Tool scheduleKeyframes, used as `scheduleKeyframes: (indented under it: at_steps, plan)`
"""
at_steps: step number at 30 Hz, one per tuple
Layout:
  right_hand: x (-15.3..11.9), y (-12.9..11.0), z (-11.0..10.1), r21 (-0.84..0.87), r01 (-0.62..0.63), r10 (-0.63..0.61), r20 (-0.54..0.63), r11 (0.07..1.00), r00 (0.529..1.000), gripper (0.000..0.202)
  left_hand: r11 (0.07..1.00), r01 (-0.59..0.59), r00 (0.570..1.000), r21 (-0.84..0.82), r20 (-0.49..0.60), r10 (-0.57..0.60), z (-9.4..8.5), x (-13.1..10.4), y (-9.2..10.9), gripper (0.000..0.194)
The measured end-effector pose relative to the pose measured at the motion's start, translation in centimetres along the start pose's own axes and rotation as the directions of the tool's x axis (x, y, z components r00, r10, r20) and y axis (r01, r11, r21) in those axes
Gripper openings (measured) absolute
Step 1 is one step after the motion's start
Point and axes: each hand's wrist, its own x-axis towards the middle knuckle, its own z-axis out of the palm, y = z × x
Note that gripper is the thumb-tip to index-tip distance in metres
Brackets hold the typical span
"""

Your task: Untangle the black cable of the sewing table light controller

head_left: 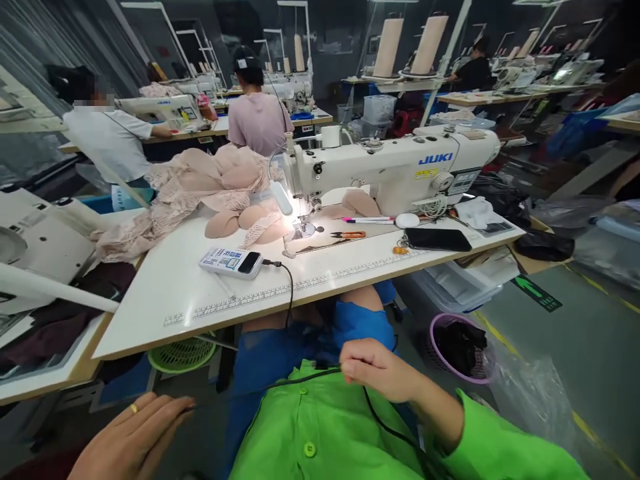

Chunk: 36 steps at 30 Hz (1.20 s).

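Note:
My right hand (370, 370) is closed in a fist around a black cable (300, 380) in front of the bright green shirt (310, 427). The cable stretches left across my lap, thin and blurred, to the fingertips of my left hand (137, 433), which are pressed together on it. A ring shows on one left finger. Another length of black cable hangs below my right fist. On the table, a white power bank-like device (231, 261) with a dark display has a black cable plugged in, which drops over the front edge.
A white JUKI sewing machine (380, 163) stands on the table (165, 293), beside beige bra cups (240, 220) and lace fabric (200, 170). Orange snips (353, 235), pens (367, 220) and a black phone (437, 239) lie near it. A purple basket (435, 347) stands right; people sit beyond.

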Motion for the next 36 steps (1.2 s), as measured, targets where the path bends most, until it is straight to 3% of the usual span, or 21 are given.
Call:
scheduleKeyframes:
  at_steps: [3, 6, 7, 9, 11, 14, 18, 22, 24, 26, 28, 30, 33, 36]
  plan:
    - [-1.9, 0.0, -0.8, -0.114, -0.036, 0.035, -0.017, 0.993, 0.999, 0.053, 0.997, 0.078, 0.997, -0.005, -0.022, -0.078, 1.2, 0.7, 0.2, 0.018]
    - [-3.3, 0.5, -0.6, -0.158, -0.126, 0.114, -0.087, 0.979, 0.990, 0.054, 0.959, 0.220, 0.966, -0.177, -0.097, -0.240, 2.6, 1.9, 1.7, 0.019]
    - [-3.6, 0.8, -0.5, -0.144, -0.161, 0.145, -0.119, 0.976, 0.982, 0.054, 0.912, 0.309, 0.932, -0.268, -0.102, -0.346, 3.2, 2.2, 2.2, 0.017]
    - [-3.8, 1.3, -0.2, -0.116, -0.191, 0.177, -0.120, 0.975, 0.977, 0.052, 0.717, 0.453, 0.801, -0.531, -0.111, -0.588, 4.4, 2.7, 3.0, 0.012]
    - [-3.5, 1.6, -0.1, -0.133, -0.165, 0.159, -0.059, 0.977, 0.986, 0.049, 0.603, 0.485, 0.715, -0.633, -0.110, -0.690, 5.5, 2.8, 3.4, 0.016]
    - [-1.9, 1.8, -0.2, -0.243, -0.088, 0.085, -0.023, 0.966, 0.996, 0.046, 0.471, 0.471, 0.646, -0.746, -0.072, -0.760, 6.7, 2.3, 3.9, 0.024]
    - [0.6, 2.0, -1.0, -0.338, -0.067, 0.007, -0.175, 0.939, 0.985, 0.035, 0.241, 0.406, 0.581, -0.881, 0.046, -0.812, 7.4, 1.4, 5.0, 0.033]
    - [2.8, 1.8, -0.8, -0.287, -0.144, 0.111, -0.128, 0.947, 0.986, 0.041, 0.062, 0.323, 0.554, -0.944, 0.136, -0.821, 7.2, 1.2, 6.8, 0.041]
    - [3.7, 1.4, -0.1, -0.262, -0.170, 0.153, -0.084, 0.950, 0.985, 0.042, 0.023, 0.300, 0.557, -0.954, 0.155, -0.816, 7.2, 1.4, 7.9, 0.040]
    - [4.5, 1.0, 0.7, -0.253, -0.187, 0.178, -0.057, 0.949, 0.982, 0.044, 0.106, 0.324, 0.574, -0.940, 0.106, -0.812, 7.4, 1.9, 8.9, 0.030]
    - [4.9, 0.6, 1.2, -0.243, -0.195, 0.194, -0.028, 0.950, 0.981, 0.046, 0.251, 0.345, 0.599, -0.905, 0.006, -0.801, 7.8, 2.5, 9.9, 0.018]
    - [4.9, 0.4, 1.2, -0.221, -0.211, 0.221, 0.018, 0.952, 0.975, 0.047, 0.296, 0.320, 0.601, -0.900, -0.048, -0.798, 8.2, 3.0, 10.7, 0.013]
    - [4.4, 0.4, 0.7, -0.170, -0.250, 0.264, 0.066, 0.953, 0.962, 0.047, 0.134, 0.275, 0.554, -0.952, 0.043, -0.831, 8.3, 3.4, 11.7, 0.042]
    - [4.0, 0.5, 0.1, -0.142, -0.252, 0.263, 0.063, 0.957, 0.963, 0.048, -0.177, 0.263, 0.528, -0.948, 0.295, -0.797, 8.1, 3.2, 12.7, 0.061]
